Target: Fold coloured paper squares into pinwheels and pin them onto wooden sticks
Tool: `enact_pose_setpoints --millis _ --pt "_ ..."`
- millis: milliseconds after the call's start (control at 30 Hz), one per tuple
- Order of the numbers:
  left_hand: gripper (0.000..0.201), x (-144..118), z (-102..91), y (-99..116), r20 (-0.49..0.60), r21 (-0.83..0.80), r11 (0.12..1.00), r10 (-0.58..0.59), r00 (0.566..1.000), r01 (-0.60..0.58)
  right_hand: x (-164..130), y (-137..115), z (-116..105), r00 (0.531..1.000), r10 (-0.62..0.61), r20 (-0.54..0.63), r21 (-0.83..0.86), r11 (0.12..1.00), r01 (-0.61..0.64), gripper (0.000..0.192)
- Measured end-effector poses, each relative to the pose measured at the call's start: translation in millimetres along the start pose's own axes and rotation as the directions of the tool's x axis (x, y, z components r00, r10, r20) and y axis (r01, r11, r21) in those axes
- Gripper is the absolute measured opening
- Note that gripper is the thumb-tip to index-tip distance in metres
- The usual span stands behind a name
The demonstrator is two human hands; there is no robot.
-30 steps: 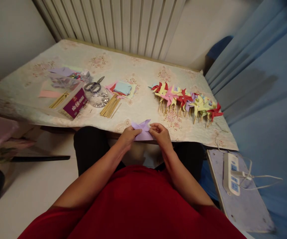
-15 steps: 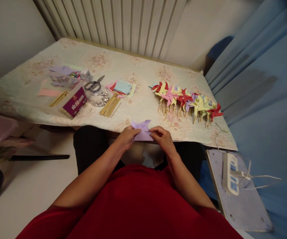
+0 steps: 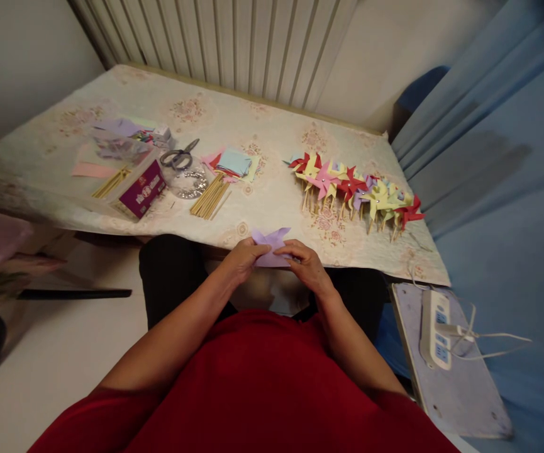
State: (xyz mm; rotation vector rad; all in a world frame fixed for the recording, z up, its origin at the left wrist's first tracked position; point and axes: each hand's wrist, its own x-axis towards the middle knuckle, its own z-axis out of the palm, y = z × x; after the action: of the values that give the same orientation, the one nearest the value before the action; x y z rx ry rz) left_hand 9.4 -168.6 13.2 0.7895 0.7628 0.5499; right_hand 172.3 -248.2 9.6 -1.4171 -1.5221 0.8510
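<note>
At the table's near edge both hands hold a folded lilac paper piece (image 3: 272,244). My left hand (image 3: 243,259) pinches its left side. My right hand (image 3: 305,263) lies over its right side with the fingers reaching toward the middle. Beyond them, on the floral tablecloth (image 3: 272,126), a row of finished paper pinwheels (image 3: 354,189) in red, yellow, pink and lilac lies on wooden sticks. A bundle of bare wooden sticks (image 3: 209,197) rests left of centre, next to a stack of coloured paper squares (image 3: 233,163).
Scissors (image 3: 178,156) lie by a clear round container (image 3: 187,181). A purple box (image 3: 142,187), more sticks (image 3: 110,182) and paper scraps (image 3: 121,135) sit at the left. A power strip (image 3: 434,328) with a cord rests on a board at the lower right. Blue curtain (image 3: 488,113) hangs at the right.
My right hand's fingers have slid leftward across the lilac paper toward its centre. The view has shifted slightly; the other things on the table stay put.
</note>
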Motion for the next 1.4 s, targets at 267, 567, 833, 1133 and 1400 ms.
enact_pose_setpoints --millis 267,567,833,1133,1400 --pt "0.016 3.7 -1.5 -7.2 0.036 0.078 0.995 0.053 0.998 -0.056 1.3 -6.7 3.2 1.0 0.028 -0.012 0.034 0.999 -0.027 0.017" --pt "0.015 1.5 3.0 -10.4 -0.026 0.066 0.995 0.082 0.996 -0.08 1.6 -8.6 16.9 0.973 0.18 -0.143 0.132 0.978 -0.161 0.022" --pt "0.029 -1.7 7.5 -7.6 -0.075 -0.048 0.995 0.079 0.994 -0.083 2.9 -7.4 17.2 0.961 0.174 -0.216 0.156 0.978 -0.142 0.021" --pt "0.022 -1.9 3.0 -3.0 -0.068 -0.09 0.996 0.01 0.998 -0.016 -0.5 4.7 1.5 0.989 0.144 -0.041 0.258 0.957 -0.129 0.017" --pt "0.021 1.6 4.4 -8.1 -0.028 -0.047 0.998 0.047 0.999 -0.048 1.6 4.2 12.6 0.97 0.229 -0.082 0.418 0.892 -0.175 0.014"
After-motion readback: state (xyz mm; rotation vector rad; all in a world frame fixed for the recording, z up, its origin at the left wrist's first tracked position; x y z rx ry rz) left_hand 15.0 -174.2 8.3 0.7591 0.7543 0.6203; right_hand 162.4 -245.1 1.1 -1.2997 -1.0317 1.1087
